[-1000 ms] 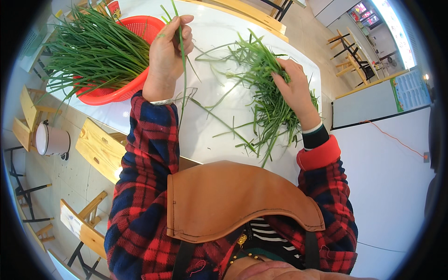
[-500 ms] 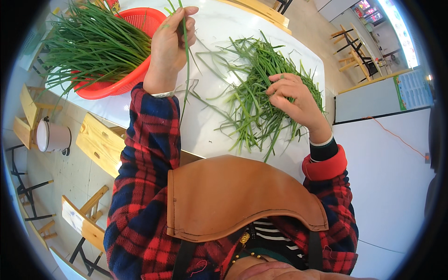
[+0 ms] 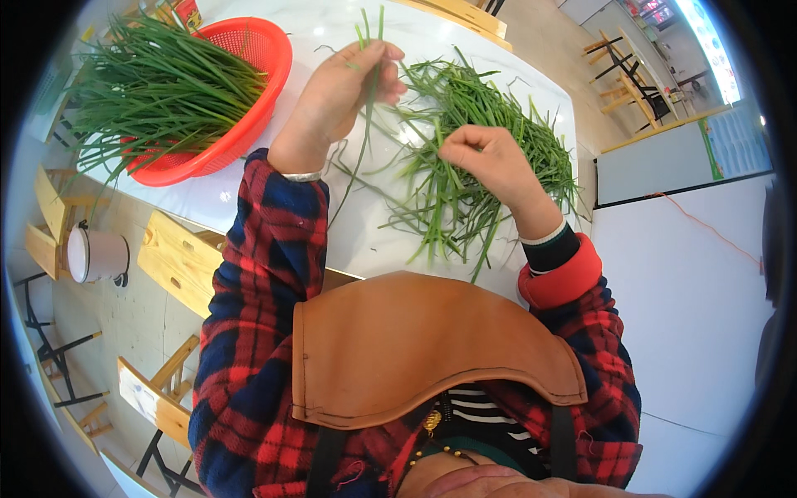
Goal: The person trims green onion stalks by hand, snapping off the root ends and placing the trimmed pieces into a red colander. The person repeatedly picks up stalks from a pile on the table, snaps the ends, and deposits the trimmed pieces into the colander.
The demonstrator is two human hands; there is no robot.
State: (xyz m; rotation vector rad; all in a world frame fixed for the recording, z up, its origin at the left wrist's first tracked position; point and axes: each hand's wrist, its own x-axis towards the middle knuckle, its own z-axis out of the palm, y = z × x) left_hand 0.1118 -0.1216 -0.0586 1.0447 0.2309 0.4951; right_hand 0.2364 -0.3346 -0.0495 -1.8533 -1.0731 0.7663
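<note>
My left hand point(image 3: 353, 87) is raised over the table, its fingers closed round a few long garlic chives point(image 3: 369, 104). Their ends stick up above the fingers, and a thin blade hangs down past the wrist. My right hand point(image 3: 490, 158) is closed in a pinch at the near left part of a loose pile of garlic chives point(image 3: 498, 108). A green blade shows at its fingertips. To the left of my left hand, a red plastic basket point(image 3: 278, 62) holds a thick bunch of garlic chives point(image 3: 166, 91), which spills over its left rim.
The white table point(image 3: 332, 249) has stray thin blades between my hands. Wooden stools point(image 3: 178, 257) and a whitish bucket point(image 3: 98, 255) stand on the floor at left. A white cabinet point(image 3: 689, 274) lies to the right, and a wooden bench point(image 3: 465, 21) runs along the far side.
My left hand has moved right, away from the basket, with the garlic chives in it. My right hand has moved left from the pile's right part, its fingers now drawn into a pinch.
</note>
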